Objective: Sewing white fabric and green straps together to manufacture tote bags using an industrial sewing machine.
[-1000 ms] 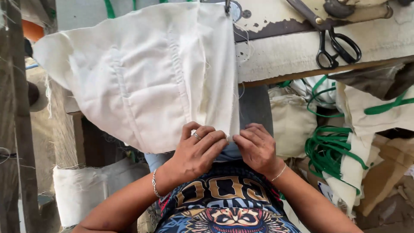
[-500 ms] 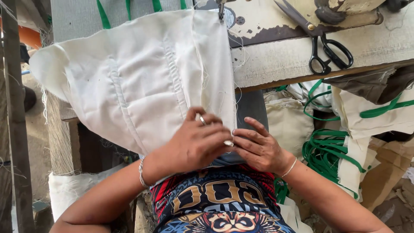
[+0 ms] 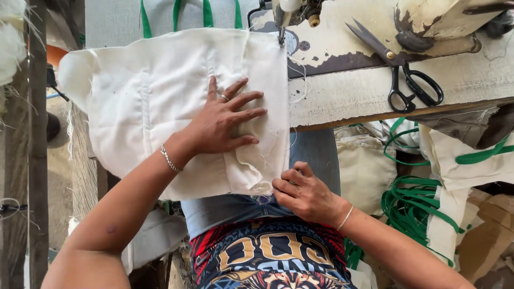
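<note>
Cloth (image 3: 160, 101), a wide cream piece with stitched ridges, lies across the left half of the sewing table (image 3: 364, 91) and hangs over its near edge onto the person's lap; its right edge runs straight down from the needle (image 3: 280, 36) of the sewing machine (image 3: 342, 27), whose worn, chipped base sits at the top of the view; the table itself is pale, scuffed wood, bare to the right of the cloth; beyond that edge, lower right, a heap of cream bags (image 3: 460, 160) with green straps (image 3: 412, 203) fills the space beside the person's knee; green straps also show above the cloth's far edge; left hand (image 3: 222, 123) presses flat on the middle of the cloth, fingers spread wide, a ring on one finger and a thin bracelet at the wrist; right hand (image 3: 302, 192) sits at the cloth's lower right corner, just off the table edge, fingers curled narrow and pinching the hem between thumb and fingertips; black-handled scissors (image 3: 401, 69) rest on the table well to the right of the cloth, blades pointing up-left toward the machine; loose threads (image 3: 297, 69) trail from the needle area down along the cloth's right edge.
</note>
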